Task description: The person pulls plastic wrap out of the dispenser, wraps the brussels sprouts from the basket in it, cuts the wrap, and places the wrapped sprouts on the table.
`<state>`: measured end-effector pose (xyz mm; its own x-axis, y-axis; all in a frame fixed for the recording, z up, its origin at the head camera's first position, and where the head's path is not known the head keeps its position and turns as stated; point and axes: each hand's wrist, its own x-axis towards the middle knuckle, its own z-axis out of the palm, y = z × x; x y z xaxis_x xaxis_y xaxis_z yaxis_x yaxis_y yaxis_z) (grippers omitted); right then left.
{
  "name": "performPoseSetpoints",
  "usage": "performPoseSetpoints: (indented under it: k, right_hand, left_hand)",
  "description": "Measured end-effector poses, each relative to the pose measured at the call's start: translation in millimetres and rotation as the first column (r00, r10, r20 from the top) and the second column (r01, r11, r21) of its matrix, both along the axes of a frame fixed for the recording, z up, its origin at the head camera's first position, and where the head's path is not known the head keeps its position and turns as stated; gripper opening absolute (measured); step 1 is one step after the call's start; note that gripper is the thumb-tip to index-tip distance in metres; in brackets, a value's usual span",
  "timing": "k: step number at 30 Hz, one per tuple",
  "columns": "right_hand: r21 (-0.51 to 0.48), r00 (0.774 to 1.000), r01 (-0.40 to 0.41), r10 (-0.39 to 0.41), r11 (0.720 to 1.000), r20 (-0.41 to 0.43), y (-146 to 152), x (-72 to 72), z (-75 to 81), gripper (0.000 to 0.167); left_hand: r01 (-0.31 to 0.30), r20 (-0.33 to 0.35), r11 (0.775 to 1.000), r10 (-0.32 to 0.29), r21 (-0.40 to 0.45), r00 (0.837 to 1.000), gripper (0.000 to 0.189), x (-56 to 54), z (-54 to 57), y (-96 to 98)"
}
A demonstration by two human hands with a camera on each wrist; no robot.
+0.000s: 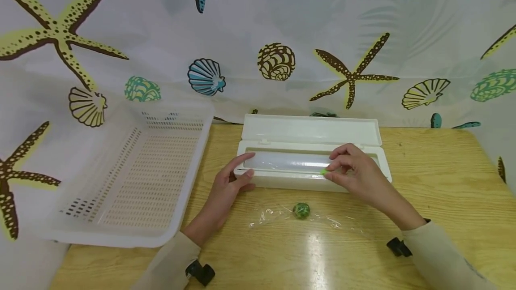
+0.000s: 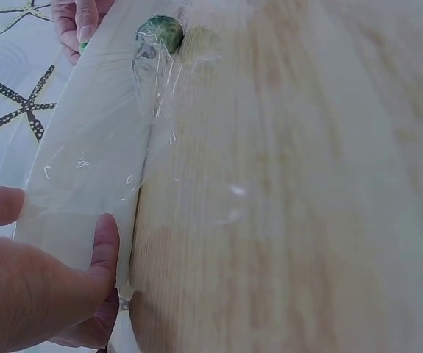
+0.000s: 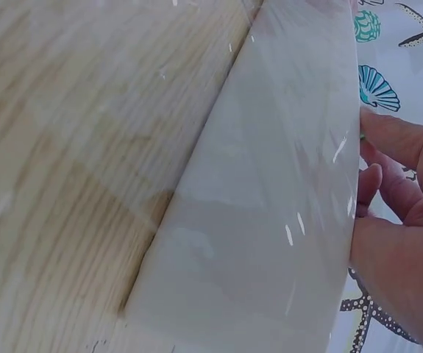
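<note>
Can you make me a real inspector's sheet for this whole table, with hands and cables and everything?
Surface: wood-patterned table, shiny patch near the front.
Job's things: white box, lid open, roll inside; in front of it, a small green ball with crinkled clear film against it.
Clutter: white basket with slotted holes, at the table's left side.
Hands: left hand grips the box's left end; right hand pinches a tiny green piece at the box's front edge.
Cables: nothing seen.
Surroundings: pale cloth behind, printed with starfish and shells.
</note>
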<state>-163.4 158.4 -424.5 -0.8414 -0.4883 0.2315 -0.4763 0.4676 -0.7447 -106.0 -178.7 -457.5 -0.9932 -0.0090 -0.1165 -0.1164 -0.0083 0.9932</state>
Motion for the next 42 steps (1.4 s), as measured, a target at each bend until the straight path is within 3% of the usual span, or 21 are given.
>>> performPoseSetpoints:
  k: [13, 22, 42]
  right_hand:
    - [0.046, 0.998, 0.054, -0.051, 0.997, -0.047, 21, 2.7, 2.1, 0.012]
    - [0.042, 0.987, 0.049, -0.042, 0.998, -0.155, 38, 3.4, -0.6, 0.017]
    - [0.060, 0.986, 0.070, -0.060, 0.996, -0.155, 46, 4.6, 2.9, 0.017]
  left_hand:
    - [0.011, -0.001, 1.000, -0.011, 0.012, 1.000, 0.046, -0.9, 1.8, -2.5]
    - [0.030, -0.004, 1.000, -0.030, 0.002, 1.000, 0.047, -0.9, 1.5, -3.0]
    - [0.005, 0.001, 0.999, -0.005, 0.036, 1.000, 0.046, 0.7, 1.3, -3.0]
